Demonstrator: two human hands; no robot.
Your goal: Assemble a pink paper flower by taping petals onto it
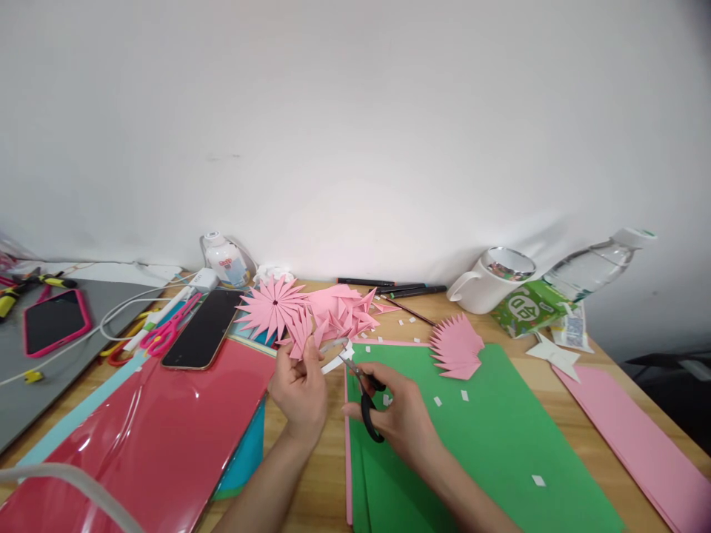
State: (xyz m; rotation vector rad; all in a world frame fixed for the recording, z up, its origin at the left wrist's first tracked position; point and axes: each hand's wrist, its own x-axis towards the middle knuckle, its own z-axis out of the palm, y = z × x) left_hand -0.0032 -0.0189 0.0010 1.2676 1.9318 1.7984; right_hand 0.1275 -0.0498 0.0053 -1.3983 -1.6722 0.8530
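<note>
My left hand [300, 385] is closed in a pinch at the front edge of the pink folded paper. A narrow white strip [332, 363], which looks like tape, loops out from its fingertips to the right. My right hand [397, 407] is shut on black-handled scissors [367, 414], their blades at the strip's free end. Whether the left fingers also grip a pink paper fan [300, 329] just behind them, I cannot tell. A round pink pleated rosette [275, 302] lies behind on the left, beside a heap of folded pink pieces [341, 307].
Green sheets [472, 444] lie under my right hand, with small white scraps [465, 395] and a pink fan [456, 346] on them. A red folder [149, 437] and a phone [204, 329] are left. A white mug [489, 285] and a tilted bottle [592, 268] stand back right.
</note>
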